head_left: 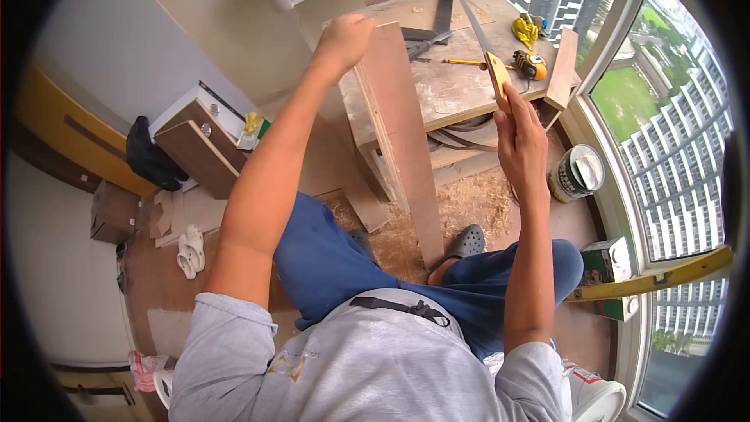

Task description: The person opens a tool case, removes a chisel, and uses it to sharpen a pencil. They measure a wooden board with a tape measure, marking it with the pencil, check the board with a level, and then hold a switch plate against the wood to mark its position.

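My right hand is closed around the yellow handle of a hand saw. Its thin blade points up and away over the worktable. My left hand is closed at the upper end of a long brown wooden board, its fingertips hidden from me. The board leans at the table's left side, and its lower end reaches the floor between my feet. The saw blade is apart from the board.
On the table lie a pencil, a tape measure, a yellow cloth or glove and dark tools. A wood offcut sits at its right edge. Shavings cover the floor. A bucket and a spirit level are by the window.
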Available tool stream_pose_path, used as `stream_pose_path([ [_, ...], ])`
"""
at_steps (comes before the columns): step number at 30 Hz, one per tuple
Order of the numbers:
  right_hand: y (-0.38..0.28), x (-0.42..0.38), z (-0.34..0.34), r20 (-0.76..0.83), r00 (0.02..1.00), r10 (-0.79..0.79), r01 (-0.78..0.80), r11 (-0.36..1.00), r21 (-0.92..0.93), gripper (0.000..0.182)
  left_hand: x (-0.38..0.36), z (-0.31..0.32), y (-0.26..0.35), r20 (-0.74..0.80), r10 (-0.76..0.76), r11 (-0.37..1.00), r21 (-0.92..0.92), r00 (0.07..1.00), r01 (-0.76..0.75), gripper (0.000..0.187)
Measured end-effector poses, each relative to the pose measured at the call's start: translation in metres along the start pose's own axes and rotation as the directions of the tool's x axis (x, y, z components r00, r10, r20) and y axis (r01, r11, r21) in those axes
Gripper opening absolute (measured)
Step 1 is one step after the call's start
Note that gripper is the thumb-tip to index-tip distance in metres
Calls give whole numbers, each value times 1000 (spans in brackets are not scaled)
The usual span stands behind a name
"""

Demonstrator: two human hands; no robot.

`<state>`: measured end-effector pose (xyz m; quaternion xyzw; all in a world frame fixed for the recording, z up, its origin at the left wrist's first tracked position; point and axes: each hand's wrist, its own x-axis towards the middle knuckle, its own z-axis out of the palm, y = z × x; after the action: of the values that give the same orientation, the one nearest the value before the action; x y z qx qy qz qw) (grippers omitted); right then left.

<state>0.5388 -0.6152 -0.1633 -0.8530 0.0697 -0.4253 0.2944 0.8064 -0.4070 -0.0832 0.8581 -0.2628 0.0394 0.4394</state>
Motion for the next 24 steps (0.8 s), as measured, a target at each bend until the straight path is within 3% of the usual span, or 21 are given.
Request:
stream_pose_path([
  [5, 37, 43, 16, 97, 993, -63, 88, 954, -286, 40, -3, -1, 7, -26, 19, 997, 73, 999, -17, 30],
  [7, 45, 56, 33, 101, 994, 29, 19, 894, -448, 39, -5, -2, 8, -43, 24, 994, 110, 999, -19, 32],
  [8, 53, 62, 41, 141, 990, 1, 68, 873, -483, 37, -6, -4, 7, -64, 24, 985, 170, 998, -13, 36],
  [11, 68, 79, 67, 143, 989, 40, 51, 813, -579, 21, -4, -1, 11, -36, 27, 972, 233, 999, -18, 42],
  [18, 82, 104, 104, 186, 957, 222, -48, 756, -653, 23, -13, -3, 20, -110, 46, 957, 291, 993, -12, 41],
  [24, 93, 104, 117, 172, 958, 229, -52, 729, -682, 25, -15, 0, 19, -187, 72, 967, 255, 980, -22, 37],
])
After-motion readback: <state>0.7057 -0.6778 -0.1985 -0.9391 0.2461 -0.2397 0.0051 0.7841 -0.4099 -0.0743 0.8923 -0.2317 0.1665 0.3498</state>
